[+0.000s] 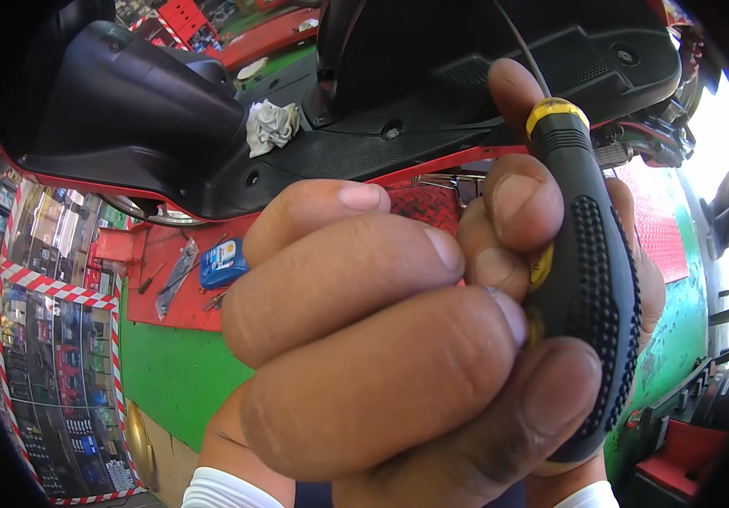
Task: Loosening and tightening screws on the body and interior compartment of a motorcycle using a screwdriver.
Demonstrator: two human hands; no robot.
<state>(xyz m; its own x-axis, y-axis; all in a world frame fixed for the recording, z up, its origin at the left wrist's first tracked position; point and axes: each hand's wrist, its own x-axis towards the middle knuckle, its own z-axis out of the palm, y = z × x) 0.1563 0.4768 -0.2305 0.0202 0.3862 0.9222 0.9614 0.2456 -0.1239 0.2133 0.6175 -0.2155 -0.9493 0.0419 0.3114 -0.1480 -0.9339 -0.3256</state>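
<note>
Close to the camera, my left hand (pixel 398 364) has its fingers curled against a screwdriver (pixel 588 279) with a black dotted grip and yellow trim, thumb pressed on the handle. My right hand (pixel 521 207) wraps the same handle from behind, one finger raised beside the yellow collar. The thin metal shaft rises over the black plastic floorboard (pixel 347 152) of a red-edged scooter; its tip is out of view. A crumpled white rag (pixel 271 127) lies on that floorboard, beside a molded black panel (pixel 127 102).
Below the scooter is a red platform (pixel 182 305) with a blue bottle (pixel 220 262), a plastic bag and loose tools, on green flooring. Merchandise shelves (pixel 60 364) edged with red-white striping stand left. Black metal equipment with red parts (pixel 677 449) is at lower right. More red objects show at the back.
</note>
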